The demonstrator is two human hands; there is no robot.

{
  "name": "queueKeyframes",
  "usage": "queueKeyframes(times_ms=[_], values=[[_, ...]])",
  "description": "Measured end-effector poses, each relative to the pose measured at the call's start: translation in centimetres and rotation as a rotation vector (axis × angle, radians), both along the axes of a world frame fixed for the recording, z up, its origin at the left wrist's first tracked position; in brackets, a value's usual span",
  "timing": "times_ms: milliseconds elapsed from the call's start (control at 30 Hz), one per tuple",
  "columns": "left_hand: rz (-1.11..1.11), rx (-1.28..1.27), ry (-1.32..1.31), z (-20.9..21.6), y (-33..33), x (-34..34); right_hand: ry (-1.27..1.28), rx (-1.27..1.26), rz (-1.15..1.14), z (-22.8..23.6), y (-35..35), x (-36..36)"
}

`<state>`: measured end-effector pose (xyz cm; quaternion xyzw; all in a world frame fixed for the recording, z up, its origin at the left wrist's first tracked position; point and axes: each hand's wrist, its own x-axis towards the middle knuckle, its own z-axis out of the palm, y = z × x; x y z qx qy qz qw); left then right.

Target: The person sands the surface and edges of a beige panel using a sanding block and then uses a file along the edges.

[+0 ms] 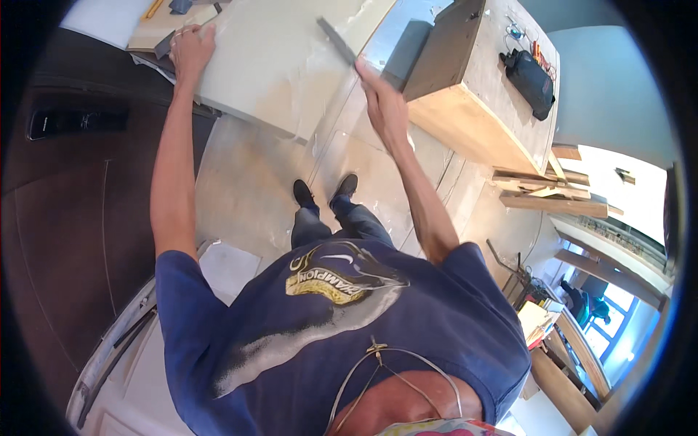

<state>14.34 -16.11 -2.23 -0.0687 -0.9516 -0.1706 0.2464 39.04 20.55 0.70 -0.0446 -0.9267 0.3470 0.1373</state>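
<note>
Dark strip (336, 42) at the upper middle of the frame: I have it pinched at its near end in my blurred right hand (385, 105), over the pale panel (269, 58). My left hand (193, 51), upper left, meets a grey piece (166, 46); whether it's clasped I can't tell. To work well, I'd keep my wrist steady, the strip's angle constant and pressure even.

I see bright glare from the window (619, 298) at lower right, motion blur around the right hand (385, 102), fisheye bending toward dark edges.
</note>
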Motion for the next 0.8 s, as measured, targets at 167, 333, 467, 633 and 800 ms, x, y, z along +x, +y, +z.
queueKeyframes(times_ms=[167, 333, 467, 633, 800], values=[[0.078, 0.015, -0.107, -0.7, -0.2, -0.2, -0.202, 0.017, 0.014, -0.7, -0.5, 7.8], [0.056, 0.011, -0.108, -0.8, 0.2, -0.2, -0.066, 0.054, 0.007, -0.1, 1.6, -3.0], [0.069, 0.043, -0.173, -0.6, -0.7, -0.1, -0.018, 0.084, 0.049, -0.7, 1.8, -0.1], [0.081, 0.096, -0.109, 2.8, 1.4, 2.5, -0.170, 0.052, 0.052, -1.3, 0.5, 4.2], [0.115, 0.055, -0.096, 1.9, 2.4, 2.0, 0.044, 0.109, 0.059, -1.0, 2.2, -3.9]])
